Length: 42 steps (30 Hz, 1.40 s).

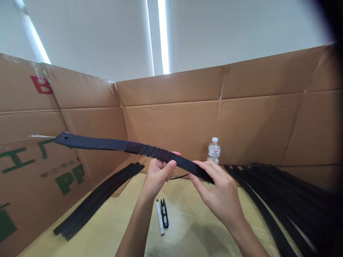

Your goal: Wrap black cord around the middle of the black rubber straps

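Note:
A long black flat strap (93, 142) is held up above the table, its far end with a small hole reaching out to the left. Dark cord (134, 147) is wound around its middle, in tight bands at both ends and looser diagonal turns between. My left hand (160, 175) grips the strap from below at the right-hand band, thumb in front. Further right, my right hand (218, 189) pinches the strap between thumb and fingers, covering its near end. A thin dark cord end (178, 177) shows between the hands.
Thread snips (164, 214) and a whitish pen-like tool (160, 217) lie on the table (112, 228). Black strips (99, 200) rest at left, with several more (270, 200) at right. A water bottle (214, 150) stands by the cardboard wall (171, 123) enclosing the table.

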Motion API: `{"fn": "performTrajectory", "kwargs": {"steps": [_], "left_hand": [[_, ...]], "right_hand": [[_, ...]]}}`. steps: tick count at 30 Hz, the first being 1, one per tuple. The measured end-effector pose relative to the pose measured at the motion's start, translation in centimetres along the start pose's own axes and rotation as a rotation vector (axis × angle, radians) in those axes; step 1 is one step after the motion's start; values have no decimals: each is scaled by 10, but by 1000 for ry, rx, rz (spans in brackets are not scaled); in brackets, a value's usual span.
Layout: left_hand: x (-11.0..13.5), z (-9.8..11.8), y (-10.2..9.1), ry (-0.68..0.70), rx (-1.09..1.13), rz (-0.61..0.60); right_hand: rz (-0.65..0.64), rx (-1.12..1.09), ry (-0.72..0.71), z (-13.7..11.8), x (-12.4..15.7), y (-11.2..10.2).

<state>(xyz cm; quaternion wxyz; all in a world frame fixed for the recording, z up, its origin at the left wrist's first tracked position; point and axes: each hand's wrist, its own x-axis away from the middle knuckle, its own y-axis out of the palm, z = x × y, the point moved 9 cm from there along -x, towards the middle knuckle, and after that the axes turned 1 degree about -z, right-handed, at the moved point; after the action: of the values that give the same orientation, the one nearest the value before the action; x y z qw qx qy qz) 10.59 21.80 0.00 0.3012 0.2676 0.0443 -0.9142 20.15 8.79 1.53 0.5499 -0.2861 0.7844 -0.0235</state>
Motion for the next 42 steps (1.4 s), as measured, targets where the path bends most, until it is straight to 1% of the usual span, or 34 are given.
{"fn": "performTrajectory", "kwargs": {"steps": [3, 7, 12, 16, 19, 22, 25, 28, 32, 35, 38, 40, 42], "left_hand": [[-1, 2, -7, 70, 35, 112], [3, 10, -13, 148, 84, 229], [11, 26, -17, 249, 159, 306], [20, 35, -28, 311, 204, 409], [25, 43, -34, 350, 228, 451], [31, 53, -42, 401, 251, 514], [38, 62, -53, 439, 257, 582], [39, 63, -58, 429, 272, 594], [34, 57, -63, 377, 288, 573], [27, 51, -67, 331, 304, 540], [20, 44, -68, 277, 323, 484], [15, 39, -69, 244, 331, 464], [13, 34, -72, 228, 336, 475]], "right_hand": [[0, -40, -1, -5, 1, -2], [2, -90, -34, -12, 1, -4], [29, -97, -106, -25, 3, -6], [41, -116, -144, -35, 7, -5], [50, -114, -164, -41, 9, -5], [70, -93, -174, -43, 10, -4], [52, -110, -179, -43, 11, 2], [46, -115, -178, -43, 12, 7], [46, -67, -166, -42, 12, 9], [37, -28, -187, -43, 12, 9], [34, 4, -212, -45, 13, 8], [60, 37, -235, -46, 14, 6], [126, 84, -269, -48, 16, 1]]}}
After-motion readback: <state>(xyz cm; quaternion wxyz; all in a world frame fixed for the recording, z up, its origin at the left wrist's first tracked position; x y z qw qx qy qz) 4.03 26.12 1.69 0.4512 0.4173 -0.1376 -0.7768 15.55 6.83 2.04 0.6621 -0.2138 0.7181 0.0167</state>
